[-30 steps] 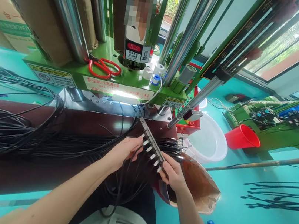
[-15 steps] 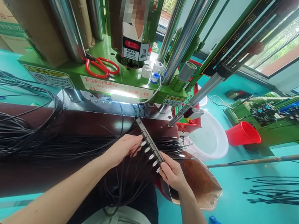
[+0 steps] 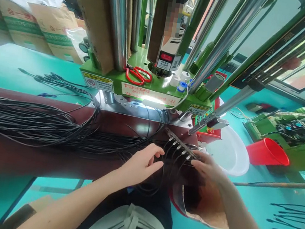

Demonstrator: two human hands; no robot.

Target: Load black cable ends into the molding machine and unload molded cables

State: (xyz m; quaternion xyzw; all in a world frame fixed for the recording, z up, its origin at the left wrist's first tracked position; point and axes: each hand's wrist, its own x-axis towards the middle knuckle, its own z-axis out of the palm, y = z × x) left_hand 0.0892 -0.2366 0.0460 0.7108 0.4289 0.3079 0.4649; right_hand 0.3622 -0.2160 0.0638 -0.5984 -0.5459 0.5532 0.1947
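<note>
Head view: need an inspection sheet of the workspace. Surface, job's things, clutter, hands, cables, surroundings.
Surface: dark reddish-brown bench, largely covered by cables.
Job's things: metal bar with a row of small connectors, slanting; whether it rests on the bench, cannot tell.
Clutter: red-handled scissors, white rolls and a blue-and-white roll on the green machine.
Hands: left hand open, fingers apart, off the bar; right hand with fingers closed on the bar's right end.
Cables: black cables bunched along the bench; thin ones hang from the connectors.
Surroundings: white tub and red bucket at right; paper sacks at left.
</note>
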